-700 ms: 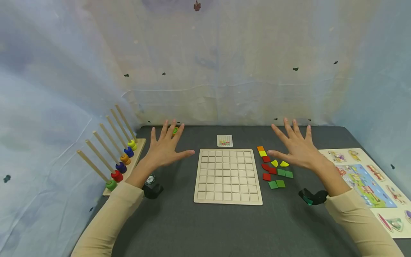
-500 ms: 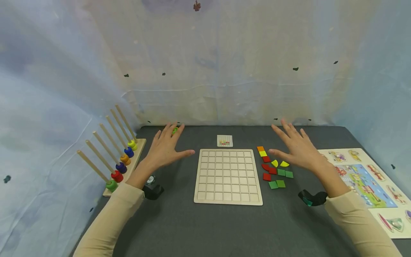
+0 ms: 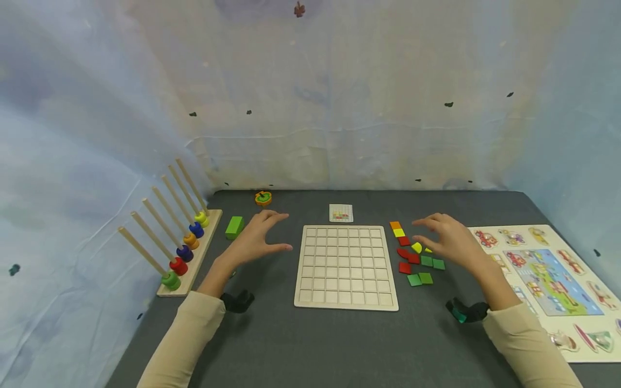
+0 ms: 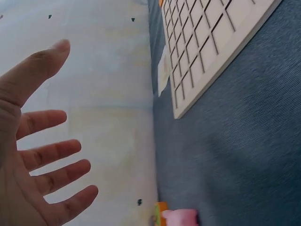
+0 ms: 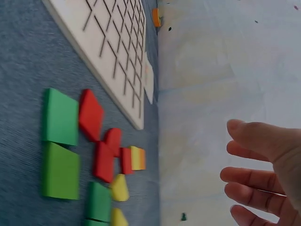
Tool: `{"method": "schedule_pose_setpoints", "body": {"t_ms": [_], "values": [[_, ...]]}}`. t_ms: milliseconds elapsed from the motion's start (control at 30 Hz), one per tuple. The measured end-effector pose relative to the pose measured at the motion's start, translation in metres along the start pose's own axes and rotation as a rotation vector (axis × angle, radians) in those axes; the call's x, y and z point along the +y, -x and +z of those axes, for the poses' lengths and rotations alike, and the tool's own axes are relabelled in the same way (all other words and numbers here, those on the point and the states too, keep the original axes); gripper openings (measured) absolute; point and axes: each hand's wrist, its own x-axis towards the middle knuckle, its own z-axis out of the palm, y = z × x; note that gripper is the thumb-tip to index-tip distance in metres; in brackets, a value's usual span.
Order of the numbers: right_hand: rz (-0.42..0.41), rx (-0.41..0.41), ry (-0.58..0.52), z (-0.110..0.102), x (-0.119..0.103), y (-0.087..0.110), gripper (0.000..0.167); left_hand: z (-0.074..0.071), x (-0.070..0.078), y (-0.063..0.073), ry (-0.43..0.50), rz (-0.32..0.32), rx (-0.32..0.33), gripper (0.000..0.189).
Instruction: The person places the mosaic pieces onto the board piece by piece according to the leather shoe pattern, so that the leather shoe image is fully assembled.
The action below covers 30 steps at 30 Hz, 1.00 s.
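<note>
My left hand (image 3: 252, 240) hovers left of a wooden grid board (image 3: 346, 267), holding nothing. Its fingers are loosely bent, with the thumb apart. A green block (image 3: 235, 228) lies just beyond that hand's left side. On the board's other side, my right hand (image 3: 451, 241) is also in the air with nothing in it, its fingers softly curved. Beneath and beside it lie several flat tiles: red (image 5: 103, 161), green (image 5: 60, 170), yellow (image 5: 119, 187) and orange (image 3: 395, 224). The right hand partly covers one yellow tile in the head view. A small pattern card (image 3: 341, 213) lies behind the board.
At the left stands a peg rack (image 3: 191, 258) with upright rods and coloured beads. A picture puzzle board (image 3: 543, 242) lies at the right. Near the back edge is a round orange-and-green piece (image 3: 263, 198). A pink object (image 4: 181, 217) shows low in the left wrist view.
Both hands' fingers have gone from widely spread to loosely bent and closer together. The hands have come down slightly, and the green block and round piece by the left hand now show.
</note>
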Motion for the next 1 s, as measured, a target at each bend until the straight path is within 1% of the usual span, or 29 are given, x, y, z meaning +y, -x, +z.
{"method": "schedule_pose_setpoints", "body": {"t_ms": [133, 200, 300, 433, 533, 733, 1000], "values": [[-0.004, 0.031, -0.031, 0.014, 0.006, 0.008, 0.033, 0.013, -0.007, 0.001, 0.061, 0.006, -0.031, 0.081], [0.008, 0.029, -0.05, 0.021, 0.008, 0.011, 0.033, 0.019, -0.01, 0.0, 0.082, 0.007, -0.046, 0.082], [0.06, -0.01, -0.078, 0.028, 0.011, 0.016, 0.034, 0.028, -0.012, 0.0, 0.119, 0.014, -0.077, 0.083], [0.14, -0.073, -0.102, 0.036, 0.015, 0.019, 0.038, 0.038, -0.015, 0.001, 0.155, 0.032, -0.136, 0.085], [0.171, -0.089, -0.111, 0.042, 0.019, 0.02, 0.039, 0.046, -0.017, 0.003, 0.169, 0.032, -0.168, 0.084], [0.194, -0.077, -0.107, 0.051, 0.026, 0.022, 0.038, 0.058, -0.019, 0.003, 0.196, 0.018, -0.18, 0.084], [0.236, -0.089, -0.094, 0.061, 0.036, 0.023, 0.042, 0.07, -0.021, 0.002, 0.165, -0.018, -0.213, 0.083]]}}
